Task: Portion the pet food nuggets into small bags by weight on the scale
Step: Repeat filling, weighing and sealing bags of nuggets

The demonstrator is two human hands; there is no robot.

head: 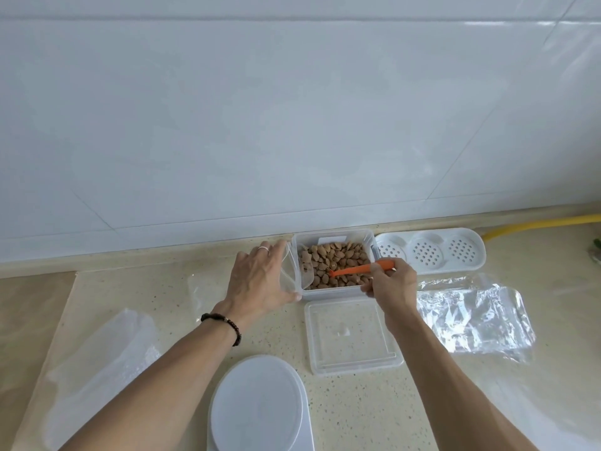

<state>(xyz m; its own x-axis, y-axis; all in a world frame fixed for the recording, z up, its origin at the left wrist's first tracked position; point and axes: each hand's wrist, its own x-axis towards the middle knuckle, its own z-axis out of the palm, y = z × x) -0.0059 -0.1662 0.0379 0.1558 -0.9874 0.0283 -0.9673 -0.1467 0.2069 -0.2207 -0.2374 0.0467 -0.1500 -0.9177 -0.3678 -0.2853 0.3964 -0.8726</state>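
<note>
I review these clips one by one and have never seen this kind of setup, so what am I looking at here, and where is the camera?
There is no machine: one camera worn on a person's head looks forward and down at their two bare arms over a kitchen counter.

The right hand holds an orange scoop dipped into a clear tub of brown nuggets. The left hand holds a small clear bag open at the tub's left wall.

The tub's lid lies in front of it, and a white scale, nothing on it, sits nearest the person. More clear bags lie to the right, a white perforated tray behind them.
</note>
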